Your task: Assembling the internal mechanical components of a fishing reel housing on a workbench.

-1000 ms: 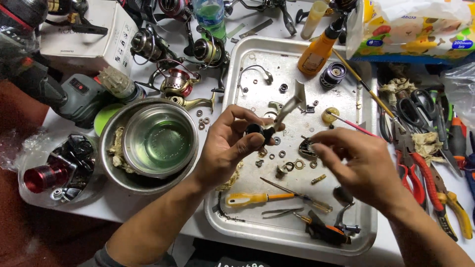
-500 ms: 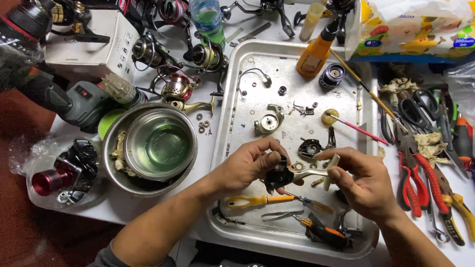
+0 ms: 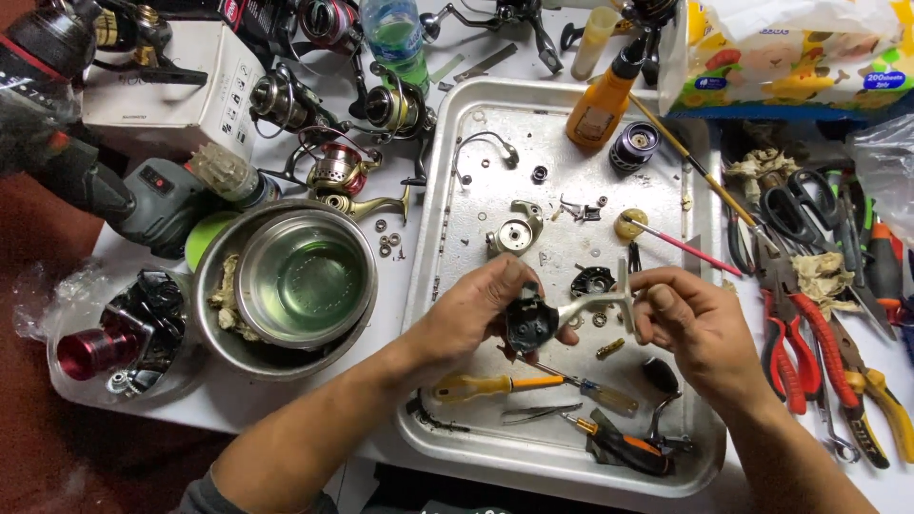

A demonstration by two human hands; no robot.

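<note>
- Metal tray [image 3: 457, 314]: biggest item, sat mid-table under our hands. It held loose washers & screws, a silver gear housing [image 3: 514, 231], a dark spool [image 3: 635, 146], a black rotor part [image 3: 593, 280], a yellow-handled screwdriver [image 3: 490, 385], tweezers [image 3: 540, 412], an orange-black tool [image 3: 628, 447] at the near edge, and an orange squeeze bottle [image 3: 602, 103] at the far end.
- Steel bowl [image 3: 303, 278]: left of tray, nested in a wider steel dish [image 3: 211, 324]. Bowl held a shallow pool of greenish liquid; the gap betw. the two had pale rag scraps.
- Clear plastic tub [image 3: 71, 376]: far left, w/ a red spool and black reel parts inside.
- Pliers [image 3: 790, 333], red-handled, lay right of tray among scissors & other hand tools.
- Reel body [image 3: 530, 324]: small, black, rounded housing w/ a silver-cream stem running right to a T-shaped foot. We held it just above the tray's middle, tilted, stem roughly level.
- Left hand [image 3: 476, 314]: fingers closed round the black housing, thumb on top.
- Right hand [image 3: 690, 319]: thumb & fingertips pinched shut on the T-foot end of the stem.
- Both hands were thus on the same piece, one at each end.
- Small brass part [image 3: 610, 348] lay on the tray just below the stem, betw. our hands.
</note>
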